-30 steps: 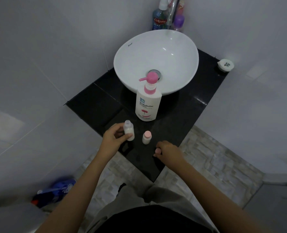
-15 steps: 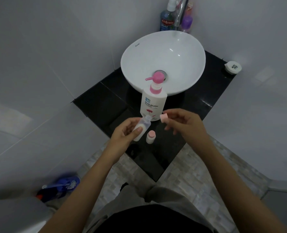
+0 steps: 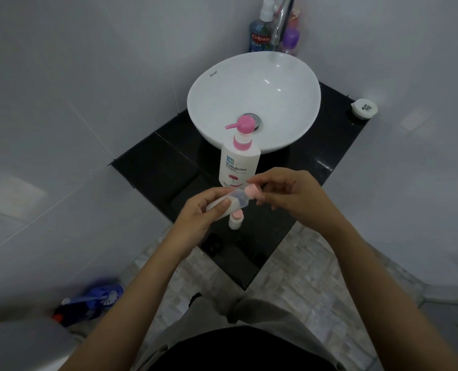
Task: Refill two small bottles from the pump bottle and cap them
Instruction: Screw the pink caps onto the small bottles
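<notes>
A white pump bottle (image 3: 238,163) with a pink pump stands on the black counter (image 3: 153,162) in front of the basin. My left hand (image 3: 206,212) holds a small clear bottle (image 3: 234,200) of white liquid, tilted with its neck to the right. My right hand (image 3: 289,194) pinches a pink cap (image 3: 250,190) that sits at that bottle's neck. Just below my hands a second small bottle (image 3: 235,219) with a pink cap on stands upright on the counter, partly hidden by the held one.
A white bowl basin (image 3: 254,103) fills the back of the counter, with a tap and toiletry bottles (image 3: 260,33) behind it. A small round white container (image 3: 364,108) sits at the counter's right corner. On the floor at lower left lies a blue spray bottle (image 3: 94,303).
My left hand lifted the open small bottle off the counter and tilted it. My right hand picked up the pink cap and brought it onto the bottle's neck.
</notes>
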